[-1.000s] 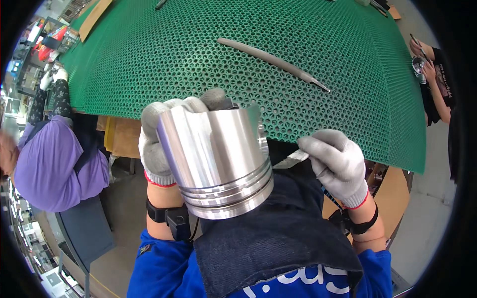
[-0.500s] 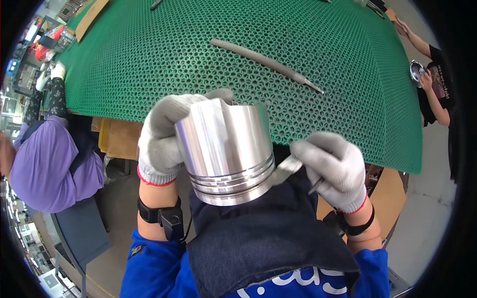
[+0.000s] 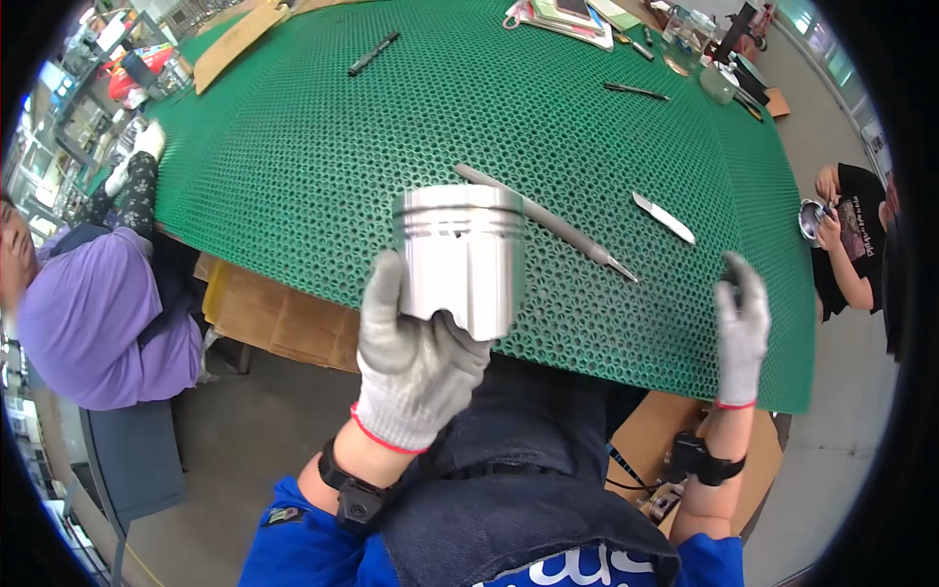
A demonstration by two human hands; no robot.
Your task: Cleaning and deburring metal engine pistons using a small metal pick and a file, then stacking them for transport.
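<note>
My left hand (image 3: 416, 367), in a grey-white knit glove, grips a shiny metal piston (image 3: 460, 259) from below. Its ring grooves face up, and the cut-out skirt edge rests toward my palm. Out to the right, my gloved right hand (image 3: 743, 318) is over the edge area of the green mat, holding nothing, its fingers apart and slightly bent. A small white-handled knife (image 3: 665, 217) lies on the mat up and left of that hand. Behind the piston lies a long grey round file (image 3: 558, 223) with a bare pointed tang, partly hidden by the piston.
A perforated green mat (image 3: 323, 196) covers the table. Toward its far side lie a black pen (image 3: 374, 54), a thin dark tool (image 3: 636, 91), papers (image 3: 562, 22) and a glass jar (image 3: 719, 83). One person (image 3: 93, 303) works at left, another (image 3: 856, 235) at right holding a metal part.
The piston has been turned over, grooves now up, and raised away from my lap. My right hand has let go of the knife, now on the mat, and moved right. The view shows more table.
</note>
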